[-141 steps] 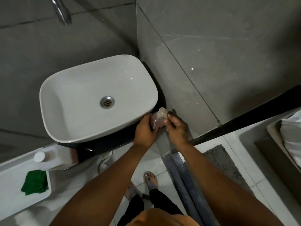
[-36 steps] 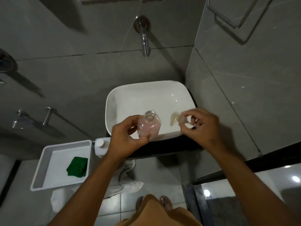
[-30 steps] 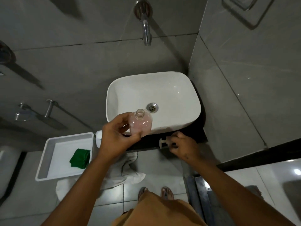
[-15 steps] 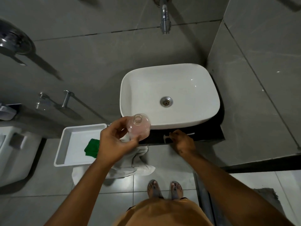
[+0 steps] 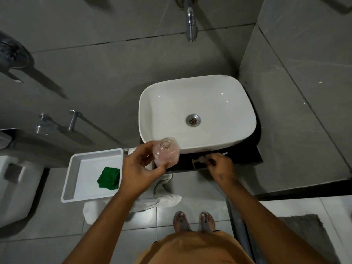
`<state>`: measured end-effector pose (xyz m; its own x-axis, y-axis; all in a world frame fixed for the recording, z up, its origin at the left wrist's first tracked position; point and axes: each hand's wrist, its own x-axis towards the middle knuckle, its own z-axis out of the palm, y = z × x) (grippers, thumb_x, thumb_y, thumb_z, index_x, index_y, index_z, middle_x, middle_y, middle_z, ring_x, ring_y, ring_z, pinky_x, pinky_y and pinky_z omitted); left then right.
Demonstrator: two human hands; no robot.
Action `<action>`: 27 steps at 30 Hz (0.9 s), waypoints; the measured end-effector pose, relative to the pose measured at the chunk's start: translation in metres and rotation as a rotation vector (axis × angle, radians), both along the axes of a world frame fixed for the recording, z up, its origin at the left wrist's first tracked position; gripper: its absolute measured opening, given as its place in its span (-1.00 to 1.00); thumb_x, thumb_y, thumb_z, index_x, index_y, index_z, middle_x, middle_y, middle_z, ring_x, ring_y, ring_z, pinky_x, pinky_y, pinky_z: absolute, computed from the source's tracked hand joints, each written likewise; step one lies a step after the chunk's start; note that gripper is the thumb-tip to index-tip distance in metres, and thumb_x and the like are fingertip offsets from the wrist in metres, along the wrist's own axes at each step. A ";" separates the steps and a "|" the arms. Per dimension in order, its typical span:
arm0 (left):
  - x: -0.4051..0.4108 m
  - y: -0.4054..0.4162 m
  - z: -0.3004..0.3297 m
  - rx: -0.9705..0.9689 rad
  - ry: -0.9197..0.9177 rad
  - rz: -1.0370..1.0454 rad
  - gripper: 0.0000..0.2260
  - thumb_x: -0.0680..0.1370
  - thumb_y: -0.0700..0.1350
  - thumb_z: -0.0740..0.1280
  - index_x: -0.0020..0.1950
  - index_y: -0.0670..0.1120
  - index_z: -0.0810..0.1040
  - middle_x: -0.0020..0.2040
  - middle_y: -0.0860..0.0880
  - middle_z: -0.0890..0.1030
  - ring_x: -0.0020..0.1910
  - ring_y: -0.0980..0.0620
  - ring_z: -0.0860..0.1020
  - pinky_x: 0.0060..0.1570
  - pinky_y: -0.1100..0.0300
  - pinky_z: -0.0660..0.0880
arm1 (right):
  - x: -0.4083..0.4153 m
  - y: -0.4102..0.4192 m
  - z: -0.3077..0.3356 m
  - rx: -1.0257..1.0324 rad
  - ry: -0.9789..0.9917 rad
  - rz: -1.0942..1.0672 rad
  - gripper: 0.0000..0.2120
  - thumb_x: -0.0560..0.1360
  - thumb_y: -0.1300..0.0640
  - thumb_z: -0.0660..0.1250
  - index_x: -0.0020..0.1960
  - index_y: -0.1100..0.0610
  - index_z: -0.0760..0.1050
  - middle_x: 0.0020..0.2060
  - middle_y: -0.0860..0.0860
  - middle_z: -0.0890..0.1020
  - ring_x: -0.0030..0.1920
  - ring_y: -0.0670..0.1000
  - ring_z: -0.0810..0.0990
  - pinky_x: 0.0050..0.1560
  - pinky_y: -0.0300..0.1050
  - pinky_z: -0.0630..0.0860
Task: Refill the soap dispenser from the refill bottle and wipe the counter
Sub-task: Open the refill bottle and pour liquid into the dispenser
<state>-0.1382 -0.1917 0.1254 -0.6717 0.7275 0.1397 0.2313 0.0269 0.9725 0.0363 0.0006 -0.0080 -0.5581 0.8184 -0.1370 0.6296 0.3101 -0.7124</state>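
Observation:
My left hand point(image 5: 141, 168) is closed around the soap dispenser bottle point(image 5: 167, 154), a clear bottle with pinkish soap and an open, uncapped neck, held upright just in front of the sink. My right hand point(image 5: 219, 165) rests low on the black counter point(image 5: 245, 155), its fingertips pinched on the pale pump top point(image 5: 200, 161), which lies on the counter. The white refill bottle point(image 5: 131, 150) stands behind my left hand and is mostly hidden. A folded green cloth point(image 5: 109, 178) lies in a white tray point(image 5: 91, 154).
A white basin point(image 5: 196, 103) sits on the counter under a chrome wall tap point(image 5: 190, 21). A white towel point(image 5: 163, 195) hangs below the counter edge. A toilet point(image 5: 15, 187) stands at the left. Grey walls close in at the back and right.
The pump was taken off the bottle. My right hand carried it down to the counter's front edge while my left hand kept the open bottle and drifted slightly left.

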 end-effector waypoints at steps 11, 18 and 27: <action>0.108 0.117 -0.060 -0.032 -0.047 -0.368 -0.56 0.45 0.02 0.56 0.27 0.29 0.55 0.13 0.21 0.69 0.10 0.18 0.67 0.06 0.23 0.61 | 0.089 -0.002 0.074 -0.828 0.666 -0.657 -0.80 0.63 0.05 0.30 0.13 0.13 0.63 -0.03 0.12 0.75 -0.01 0.12 0.74 -0.14 0.01 0.68; 0.150 0.180 -0.110 -0.105 -0.127 -0.409 -0.56 0.52 -0.32 0.51 0.38 -0.25 0.54 0.28 -0.16 0.65 0.30 -0.05 0.61 0.34 0.04 0.53 | 0.108 0.044 0.039 -0.844 0.725 -0.855 -0.67 0.60 -0.05 0.32 0.25 0.14 0.57 0.19 0.13 0.67 0.17 0.12 0.67 0.13 0.02 0.62; 0.161 0.222 -0.155 -0.295 -0.110 -0.345 -0.49 0.52 -0.35 0.45 0.47 -0.21 0.46 0.35 -0.11 0.59 0.38 -0.07 0.55 0.44 0.02 0.43 | 0.097 0.062 0.000 -0.805 0.813 -1.013 -0.89 0.63 0.21 0.30 0.05 0.13 0.62 0.10 0.22 0.67 0.27 0.24 0.60 0.19 0.05 0.55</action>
